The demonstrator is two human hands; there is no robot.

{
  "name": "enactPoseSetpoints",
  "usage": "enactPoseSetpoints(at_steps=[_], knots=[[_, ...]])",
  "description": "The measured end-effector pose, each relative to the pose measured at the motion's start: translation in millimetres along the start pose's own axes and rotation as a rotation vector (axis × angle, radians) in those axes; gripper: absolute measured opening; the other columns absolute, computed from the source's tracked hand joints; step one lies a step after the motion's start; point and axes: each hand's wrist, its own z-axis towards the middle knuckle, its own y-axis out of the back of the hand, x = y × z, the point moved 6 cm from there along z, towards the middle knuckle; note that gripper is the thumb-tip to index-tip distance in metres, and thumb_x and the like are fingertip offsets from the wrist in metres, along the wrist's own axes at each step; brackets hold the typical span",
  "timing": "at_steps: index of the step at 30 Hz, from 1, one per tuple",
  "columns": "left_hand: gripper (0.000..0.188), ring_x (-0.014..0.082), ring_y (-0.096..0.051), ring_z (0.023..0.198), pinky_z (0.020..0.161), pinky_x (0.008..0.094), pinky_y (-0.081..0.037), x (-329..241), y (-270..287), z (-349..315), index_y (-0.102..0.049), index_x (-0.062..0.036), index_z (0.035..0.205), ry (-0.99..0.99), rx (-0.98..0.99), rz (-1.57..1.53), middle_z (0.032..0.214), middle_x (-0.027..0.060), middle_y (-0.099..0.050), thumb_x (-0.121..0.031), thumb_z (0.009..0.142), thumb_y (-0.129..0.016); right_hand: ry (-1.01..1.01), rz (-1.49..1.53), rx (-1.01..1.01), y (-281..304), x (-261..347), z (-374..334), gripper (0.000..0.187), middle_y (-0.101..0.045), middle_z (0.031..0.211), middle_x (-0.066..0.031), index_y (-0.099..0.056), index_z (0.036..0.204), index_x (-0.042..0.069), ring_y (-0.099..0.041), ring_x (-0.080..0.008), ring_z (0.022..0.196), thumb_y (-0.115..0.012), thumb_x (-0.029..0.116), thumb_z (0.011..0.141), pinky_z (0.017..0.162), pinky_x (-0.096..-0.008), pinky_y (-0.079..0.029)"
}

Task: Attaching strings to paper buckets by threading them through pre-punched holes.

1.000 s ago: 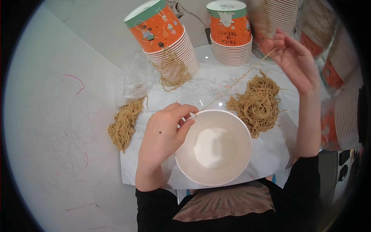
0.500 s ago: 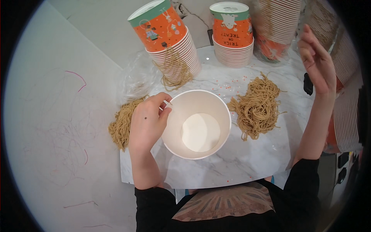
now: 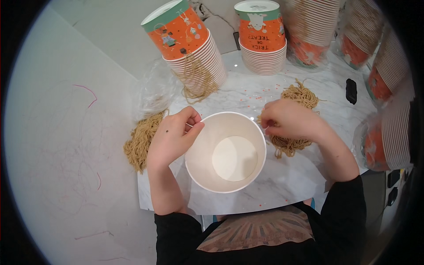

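Tan yarn bundles (image 3: 142, 143) (image 3: 301, 93), two, flank one white tub (image 3: 232, 154).

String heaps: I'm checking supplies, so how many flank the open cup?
2: left heap, beside the left hand and clear bag; right heap, partly beneath the right hand. The bag may hide more. Strands on the tilted stack aren't counted.

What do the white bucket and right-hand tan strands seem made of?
White bucket: probably coated paperboard, smooth and low-sheen, thin-walled with a rounded lip. Tan strands: likely yarn or twine, matte, limp and tangled; fibre unclear.
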Motion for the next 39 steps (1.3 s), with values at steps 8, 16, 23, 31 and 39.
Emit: enactPoseSetpoints(at_steps=[8, 16, 23, 31, 39], knots=[[0.029, 0.0266, -0.070, 0.073, 0.069, 0.0366, -0.054, -18, 8, -13, -0.066, 0.0008, 0.102, -0.071, -0.163, 0.105, 0.091, 0.0163, -0.072, -0.025, 0.090, -0.072, -0.062, -0.367, 0.057, -67, -9, 16, 0.012, -0.073, 0.083, -0.0143, -0.076, 0.081, 0.007, -0.072, -0.0319, 0.084, -0.070, 0.009, 0.070, 0.067, -0.0454, -0.058], [0.022, 0.0254, -0.067, 0.077, 0.068, 0.0356, -0.052, -34, 20, -26, -0.067, -0.0009, 0.101, -0.132, -0.412, 0.049, 0.095, 0.0109, -0.069, -0.020, 0.091, -0.071, -0.165, -0.311, 0.032, -57, -26, 18, 0.017, -0.073, 0.083, -0.0155, -0.074, 0.084, 0.005, -0.071, -0.0352, 0.084, -0.071, 0.021, 0.077, 0.072, -0.0460, -0.057], [0.016, 0.0131, -0.067, 0.082, 0.066, 0.0251, -0.051, -50, 17, -34, -0.069, -0.0027, 0.104, -0.220, -0.413, -0.281, 0.098, 0.0053, -0.070, -0.003, 0.088, -0.072, -0.300, 1.143, -0.341, 22, -9, 4, 0.009, -0.052, 0.077, 0.0052, -0.060, 0.085, 0.005, -0.045, -0.0054, 0.066, -0.058, 0.011, 0.091, 0.058, -0.0216, -0.036], [0.026, 0.0068, -0.063, 0.076, 0.061, 0.0214, -0.045, -81, -21, -39, -0.072, -0.0023, 0.104, -0.244, -0.064, -0.568, 0.098, 0.0032, -0.070, -0.007, 0.081, -0.082, -0.074, 1.349, -0.344, 8, 48, -14, 0.010, -0.060, 0.087, 0.0059, -0.066, 0.097, 0.007, -0.048, -0.0009, 0.075, -0.062, 0.017, 0.097, 0.069, -0.0183, -0.039], [0.012, 0.0021, -0.053, 0.070, 0.062, 0.0188, -0.041, -68, -29, -37, -0.070, -0.0015, 0.098, -0.251, -0.119, -0.686, 0.087, -0.0019, -0.066, -0.006, 0.089, -0.076, 0.110, 1.072, -0.374, 7, 67, -17, 0.010, -0.054, 0.090, 0.0053, -0.060, 0.101, 0.003, -0.046, -0.0041, 0.081, -0.066, 0.011, 0.096, 0.076, -0.0204, -0.041]])
